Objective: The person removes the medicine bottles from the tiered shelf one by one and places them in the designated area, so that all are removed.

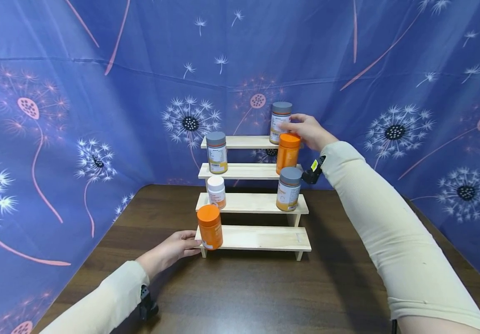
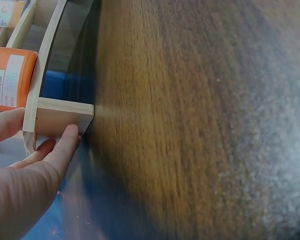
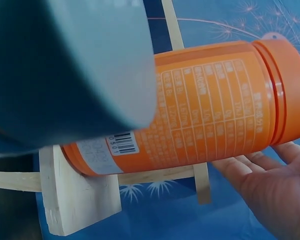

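A stepped wooden shelf stand (image 1: 260, 237) holds several supplement bottles. My left hand (image 1: 176, 250) grips the left end of its lowest step, thumb (image 2: 7, 124) above the board and fingers (image 2: 65, 147) against the leg below. Right beside that thumb stands an orange bottle (image 1: 209, 228). At the top step's right end, my right hand (image 1: 310, 132) pinches a grey-capped bottle (image 1: 279, 121), which stands upright. Just below that hand is another orange bottle (image 3: 205, 105), which partly covers the hand in the right wrist view.
On the left side stand a grey-capped bottle (image 1: 217, 153) and a small white-capped bottle (image 1: 216, 191). Another grey-capped bottle (image 1: 288, 189) stands at the right, under my right forearm. A dandelion-patterned blue cloth (image 1: 139, 116) hangs behind the brown wooden table (image 1: 248, 297).
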Demonstrator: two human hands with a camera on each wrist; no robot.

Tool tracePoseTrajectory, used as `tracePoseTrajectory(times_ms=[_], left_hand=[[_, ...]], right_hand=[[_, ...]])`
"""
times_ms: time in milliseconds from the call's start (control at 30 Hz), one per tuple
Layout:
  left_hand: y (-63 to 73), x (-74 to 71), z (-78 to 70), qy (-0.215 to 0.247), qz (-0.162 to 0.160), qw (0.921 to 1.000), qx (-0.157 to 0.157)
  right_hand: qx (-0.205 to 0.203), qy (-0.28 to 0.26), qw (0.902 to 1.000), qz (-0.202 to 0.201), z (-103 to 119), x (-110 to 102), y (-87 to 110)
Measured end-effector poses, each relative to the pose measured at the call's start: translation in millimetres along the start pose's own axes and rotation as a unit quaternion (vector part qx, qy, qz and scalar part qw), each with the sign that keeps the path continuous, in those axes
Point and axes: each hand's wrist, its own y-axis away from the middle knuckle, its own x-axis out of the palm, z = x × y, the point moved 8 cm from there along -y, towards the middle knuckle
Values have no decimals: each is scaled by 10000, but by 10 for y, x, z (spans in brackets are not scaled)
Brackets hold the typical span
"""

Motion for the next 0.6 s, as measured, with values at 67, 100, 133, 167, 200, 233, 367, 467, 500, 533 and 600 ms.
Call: tracePoseTrajectory(times_ms=[67, 100, 133, 167, 200, 233, 367, 467, 500, 533, 600], left_hand=[[-7, 3, 1, 54, 8, 10000, 34], [-9, 3, 1, 74, 4, 10000, 32], [-12, 3, 1, 82, 1, 10000, 25], [-15, 3, 1, 89, -4, 10000, 7], [-18, -1, 5, 88, -36, 9999, -33], [-18, -3, 6, 83, -56, 9999, -76], [-17, -15, 19, 84, -117, 9997, -209], [-19, -17, 22, 120, -99, 9997, -176], [-20, -19, 26, 132, -102, 9997, -174], [-21, -19, 29, 149, -112, 9997, -166], [-26, -16, 37, 161, -101, 9997, -153]], right_hand=[[19, -2, 10000, -15, -5, -7, 3], [24, 16, 10000, -29, -8, -11, 2], [33, 19, 10000, -50, -16, -19, 0], [33, 28, 10000, -77, -21, -26, -2], [34, 44, 9999, -103, -23, -33, -4], [32, 66, 9999, -134, -23, -38, -4], [29, 85, 9997, -244, -17, -47, -6], [25, 75, 9995, -298, -15, -44, -8], [37, 53, 9995, -322, -19, -47, -10], [19, 29, 9995, -324, -21, -48, -13], [-23, -11, 9995, -310, -24, -54, -16]])
